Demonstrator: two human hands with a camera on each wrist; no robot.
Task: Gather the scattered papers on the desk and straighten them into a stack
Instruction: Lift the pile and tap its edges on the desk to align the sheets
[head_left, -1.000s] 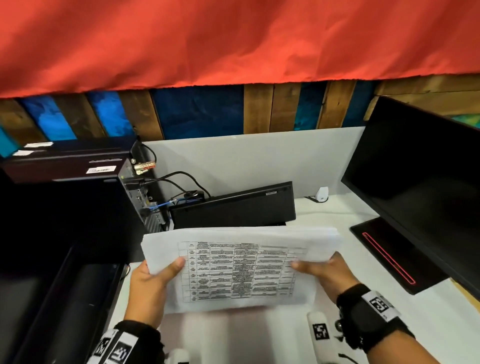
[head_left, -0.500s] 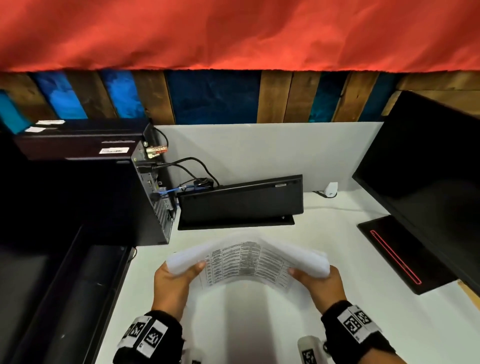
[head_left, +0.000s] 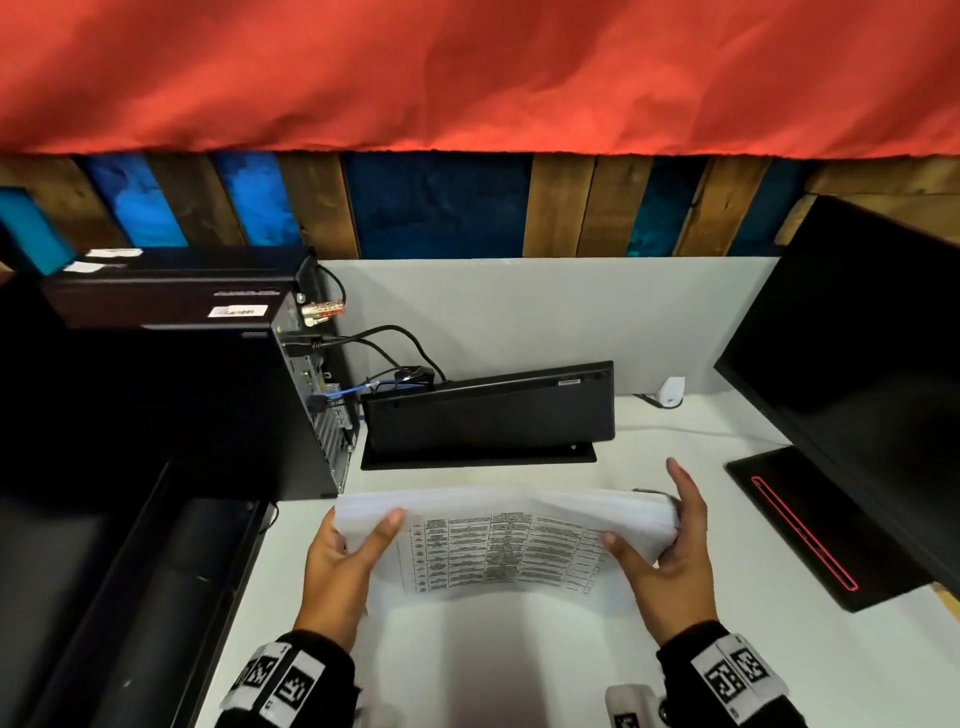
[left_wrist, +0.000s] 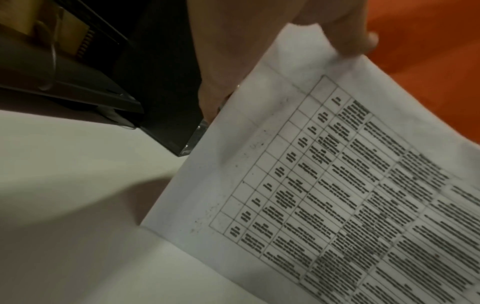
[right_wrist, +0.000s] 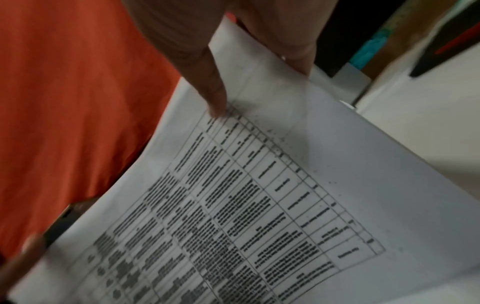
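A stack of white papers (head_left: 498, 545) with a printed table on the front sheet stands tilted on its lower long edge on the white desk (head_left: 519, 654). My left hand (head_left: 337, 566) grips its left end, thumb on the front sheet and fingers hidden behind. My right hand (head_left: 670, 551) pinches the right end, thumb on the front, with one finger pointing straight up past the top edge. The left wrist view shows the paper stack (left_wrist: 311, 185) under my left hand (left_wrist: 259, 41). In the right wrist view, my right hand (right_wrist: 197, 51) holds the paper stack (right_wrist: 285, 185).
A black computer tower (head_left: 208, 405) with cables stands to the left. A black keyboard (head_left: 488, 410) leans against the grey partition just behind the papers. At the right are a monitor (head_left: 857, 389) and its base (head_left: 810, 525). A small white device (head_left: 670, 392) lies at the back.
The stack came down from chest height toward the desk and closer to me. It bowed in the middle, then flattened. A finger of my right hand has lifted above the top edge.
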